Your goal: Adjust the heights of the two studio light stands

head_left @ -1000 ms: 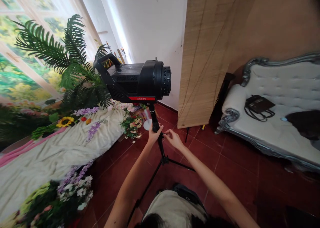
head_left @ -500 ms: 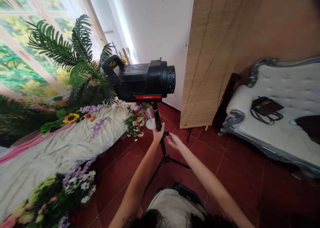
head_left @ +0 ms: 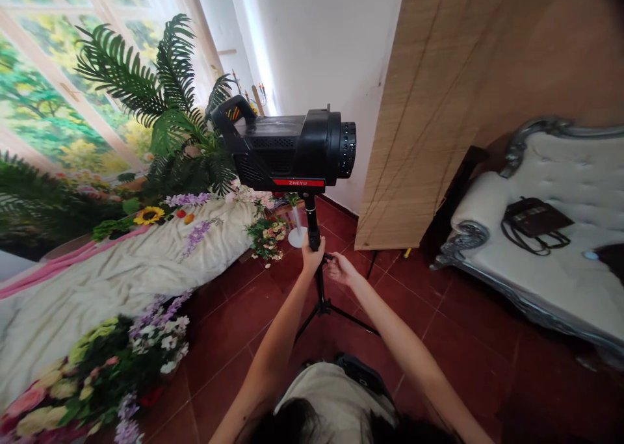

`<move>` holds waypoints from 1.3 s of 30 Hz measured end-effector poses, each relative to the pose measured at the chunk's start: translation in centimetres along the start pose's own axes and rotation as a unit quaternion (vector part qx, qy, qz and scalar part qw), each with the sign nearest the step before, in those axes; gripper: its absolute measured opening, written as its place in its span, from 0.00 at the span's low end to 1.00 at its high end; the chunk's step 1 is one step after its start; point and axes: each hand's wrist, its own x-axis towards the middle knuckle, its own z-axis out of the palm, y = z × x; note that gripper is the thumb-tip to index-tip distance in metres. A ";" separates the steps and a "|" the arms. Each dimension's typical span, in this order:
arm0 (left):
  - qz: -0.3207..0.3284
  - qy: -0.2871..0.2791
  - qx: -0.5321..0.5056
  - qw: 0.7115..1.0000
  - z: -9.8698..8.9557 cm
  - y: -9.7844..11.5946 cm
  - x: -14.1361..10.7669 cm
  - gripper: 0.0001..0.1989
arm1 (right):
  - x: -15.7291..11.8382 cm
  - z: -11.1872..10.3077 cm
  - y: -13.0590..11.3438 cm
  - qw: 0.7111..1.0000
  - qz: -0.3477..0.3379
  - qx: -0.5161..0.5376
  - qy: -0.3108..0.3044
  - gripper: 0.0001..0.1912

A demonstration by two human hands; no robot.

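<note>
In the head view, my left hand [head_left: 312, 254] wraps the black stand [head_left: 320, 287]; my right hand [head_left: 342, 270], fingers narrowed, pinches the small knob [head_left: 328, 257] just right of it. I judge the step as working that knob; the next move calls for a steady left grip. The lamp [head_left: 292, 148] sits above both hands, atop the stand.

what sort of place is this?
Likely a photo or video studio: a black studio-type light on a stand, flowers arranged around draped pale cloth, and an ornate tufted sofa.
</note>
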 end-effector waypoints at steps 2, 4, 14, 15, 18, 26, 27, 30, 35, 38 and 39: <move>-0.005 0.003 0.002 1.000 0.0 -0.2 0.1 0.19 | 0.1 -0.1 0.1 0.996 0.035 0.068 -0.037 0.21; -0.004 -0.004 0.001 1.000 0.0 -0.4 0.1 0.19 | -0.2 -0.4 0.3 0.997 0.053 0.060 -0.021 0.21; 0.012 0.011 -0.011 1.000 0.6 -1.6 0.1 0.15 | -2.7 -1.9 -0.4 0.871 -0.173 -0.438 0.140 0.21; 0.010 0.016 -0.015 1.000 0.7 -1.6 0.1 0.15 | -2.5 -2.1 -0.6 0.858 -0.197 -0.455 0.133 0.20; -0.004 0.034 -0.016 0.999 1.0 -1.6 0.1 0.16 | -1.6 -2.6 -0.5 0.836 -0.241 -0.477 0.125 0.17; -0.030 0.074 0.000 0.997 1.6 -1.7 0.0 0.15 | 0.5 -2.6 1.4 0.899 -0.233 -0.346 0.130 0.27; -0.038 0.077 -0.004 0.996 1.8 -1.8 0.0 0.15 | 0.5 -2.7 1.4 0.905 -0.232 -0.335 0.126 0.28; -0.061 0.084 -0.021 0.994 2.3 -1.9 -0.1 0.15 | 0.6 -3.1 1.3 0.903 -0.236 -0.343 0.106 0.30; -0.043 0.086 -0.011 0.995 2.5 -1.2 -1.6 0.16 | 0.7 -4.2 1.3 0.880 -0.226 -0.407 0.095 0.29; -0.027 0.068 0.015 0.997 1.3 -1.0 -4.0 0.16 | 0.6 -4.3 1.5 0.856 -0.221 -0.458 0.093 0.29; -0.022 0.056 0.014 0.998 0.5 -1.1 -5.2 0.18 | 0.6 -4.2 1.6 0.851 -0.217 -0.469 0.093 0.29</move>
